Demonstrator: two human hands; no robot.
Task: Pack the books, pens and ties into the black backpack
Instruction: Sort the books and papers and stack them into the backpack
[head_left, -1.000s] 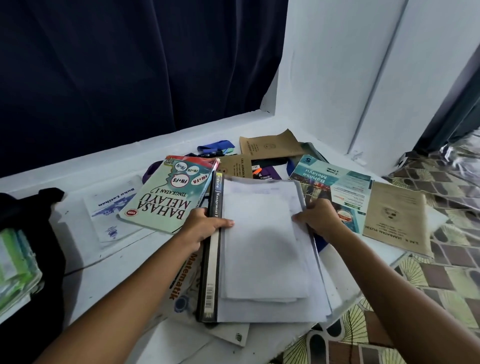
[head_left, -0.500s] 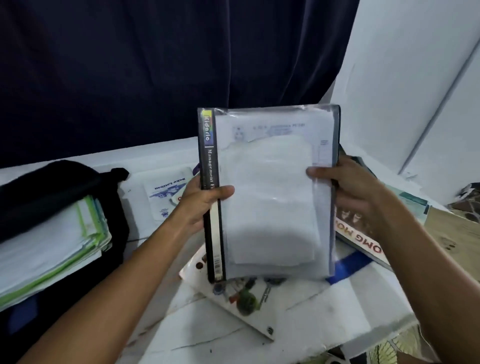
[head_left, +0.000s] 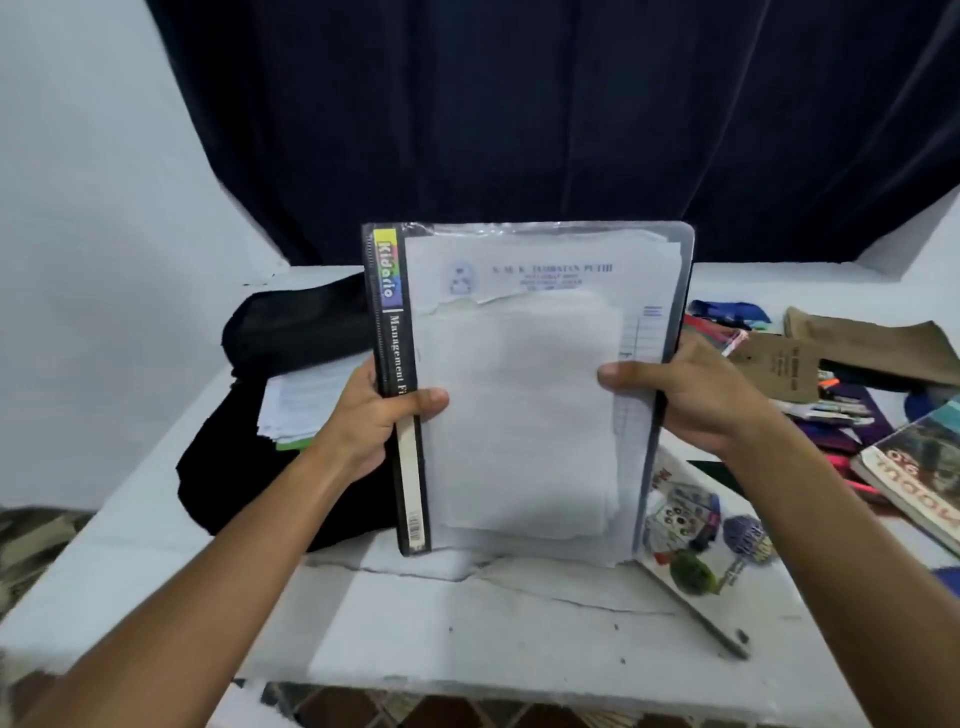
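Clear plastic covers the front of the management file (head_left: 524, 384), which stands upright, raised above the white desk (head_left: 467, 618) and stuffed with loose white sheets. The left hand (head_left: 371, 415) grips its black spine, thumb curled across the front, and the right hand (head_left: 696, 397) pinches the opposite edge, thumb on the cover; the other fingers are hidden behind. Behind the file to the left lies the black backpack (head_left: 270, 415), open, with a stack of papers (head_left: 306, 400) showing in its mouth. To the right, on the desk, lie a colourful book (head_left: 696, 551), brown exercise books (head_left: 872, 338), pens (head_left: 836, 405) and another book (head_left: 919, 478) at the edge.
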